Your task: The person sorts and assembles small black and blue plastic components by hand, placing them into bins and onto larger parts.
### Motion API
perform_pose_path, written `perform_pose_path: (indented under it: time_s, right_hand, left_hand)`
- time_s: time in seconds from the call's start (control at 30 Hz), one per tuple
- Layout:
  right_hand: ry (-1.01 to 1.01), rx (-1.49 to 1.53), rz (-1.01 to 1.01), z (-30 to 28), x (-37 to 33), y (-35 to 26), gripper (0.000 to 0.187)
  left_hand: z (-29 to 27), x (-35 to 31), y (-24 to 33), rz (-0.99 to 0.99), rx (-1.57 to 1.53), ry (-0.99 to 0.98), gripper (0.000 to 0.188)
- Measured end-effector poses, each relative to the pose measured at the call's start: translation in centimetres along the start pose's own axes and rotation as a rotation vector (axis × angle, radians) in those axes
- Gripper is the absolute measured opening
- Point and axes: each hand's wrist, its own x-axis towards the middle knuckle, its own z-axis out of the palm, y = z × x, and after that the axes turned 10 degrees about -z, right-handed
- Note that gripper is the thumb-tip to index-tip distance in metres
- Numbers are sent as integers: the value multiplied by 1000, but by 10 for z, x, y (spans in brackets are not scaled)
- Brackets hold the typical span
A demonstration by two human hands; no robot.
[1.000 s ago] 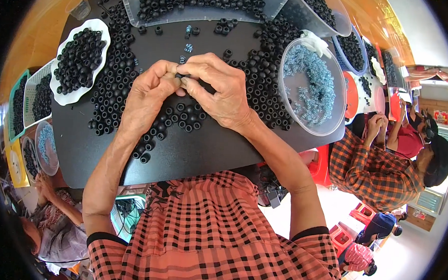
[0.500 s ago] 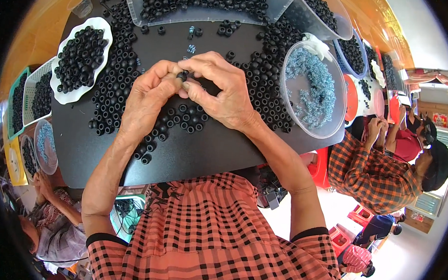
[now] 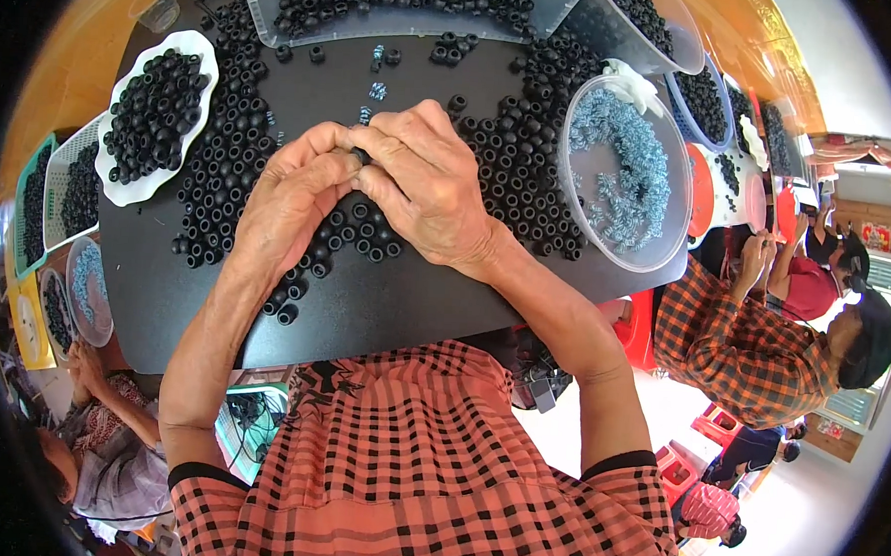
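Note:
Over the middle of the dark table, my left hand (image 3: 286, 199) and my right hand (image 3: 427, 190) meet at the fingertips. Both pinch one small black round plastic part (image 3: 359, 156); only a bit of it shows between the thumbs and fingers. Just beyond my fingers lie a few tiny bluish coiled pieces (image 3: 377, 90), which look like springs. Hollow black round parts (image 3: 221, 189) are heaped to the left of my left hand. Another heap of black parts (image 3: 529, 187) spreads right of my right hand, and several loose ones (image 3: 287, 314) sit below my wrists.
A white scalloped plate (image 3: 211, 67) of smaller black pieces stands at left. On the right is a clear round tub (image 3: 596, 161) with bluish coils. A clear bin (image 3: 396, 43) of black parts closes off the far side. Co-workers (image 3: 750, 361) sit to the right and lower left.
My right fingers have curled in further, and the black part is more covered than before. Both hands stay together in about the same place; the view has shifted slightly.

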Motion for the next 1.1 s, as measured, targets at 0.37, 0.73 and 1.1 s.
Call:
perform_pose_path:
  time_s: [0.37,0.73,1.1]
  right_hand:
    - [-38,-34,52,-7,4,-2,37]
    - [-28,-22,-24,0,-2,4,37]
    - [-14,-79,-57,-1,2,2,34]
  left_hand:
    - [6,-2,4,-9,-4,-13,12]
    - [-4,-2,-2,18,-55,-57,16]
    - [-2,-3,-1,-1,-59,-117,25]
